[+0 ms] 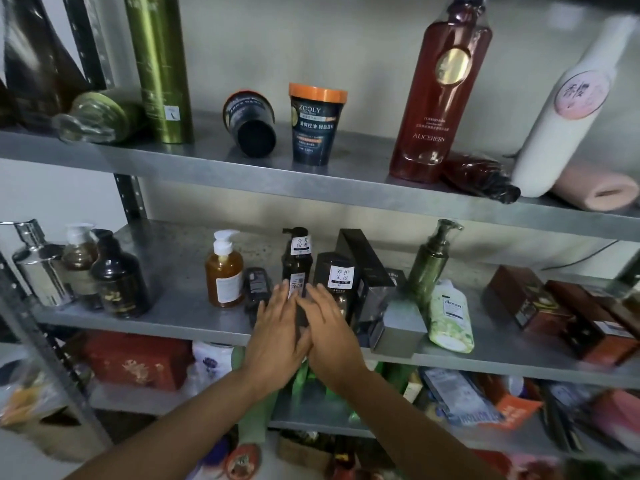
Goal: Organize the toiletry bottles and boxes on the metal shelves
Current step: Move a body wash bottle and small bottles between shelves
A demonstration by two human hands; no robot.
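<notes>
Both hands reach to the middle shelf (180, 317), fingers spread and flat. The left hand (277, 337) and right hand (329, 327) meet at a tall dark pump bottle (297, 263) with white labels, palms against its lower part; neither has closed around it. Just left of it stand a small dark bottle (257, 289) and an amber pump bottle (224, 271) nearly full of orange liquid. To the right stand black boxes (360, 258), one labelled in white, then a green pump bottle (431, 268) and a pale floral bottle (450, 317) leaning. On the top shelf (207, 164) one dark jar (250, 124) lies on its side beside an upright orange-lidded tub (315, 124); a reddish bottle (438, 95) stands further right.
</notes>
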